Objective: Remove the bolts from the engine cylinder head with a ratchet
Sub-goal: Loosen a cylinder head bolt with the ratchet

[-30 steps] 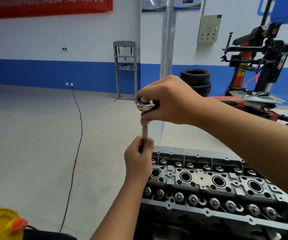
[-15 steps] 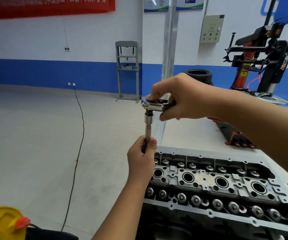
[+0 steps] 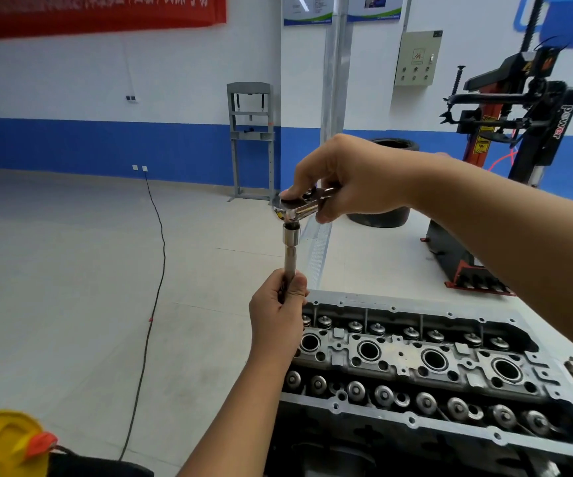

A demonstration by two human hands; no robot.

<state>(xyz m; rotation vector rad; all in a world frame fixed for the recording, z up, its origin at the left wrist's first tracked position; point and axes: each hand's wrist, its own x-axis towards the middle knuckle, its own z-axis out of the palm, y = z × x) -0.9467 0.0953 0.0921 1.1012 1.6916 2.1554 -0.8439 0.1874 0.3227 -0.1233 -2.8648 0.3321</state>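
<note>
Workshop floor (image 3: 54,270), grey cylinder head (image 3: 415,366), chrome ratchet (image 3: 298,206) upright.

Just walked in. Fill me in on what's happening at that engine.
A person is working a ratchet on the far left corner of a bare cylinder head. The right hand grips the ratchet near its head, up top. The left hand wraps the lower part of the long extension, holding it upright. The bolt itself is hidden behind that hand.

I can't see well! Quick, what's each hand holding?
Left hand: grips the extension bar.
Right hand: grips the ratchet.
</note>
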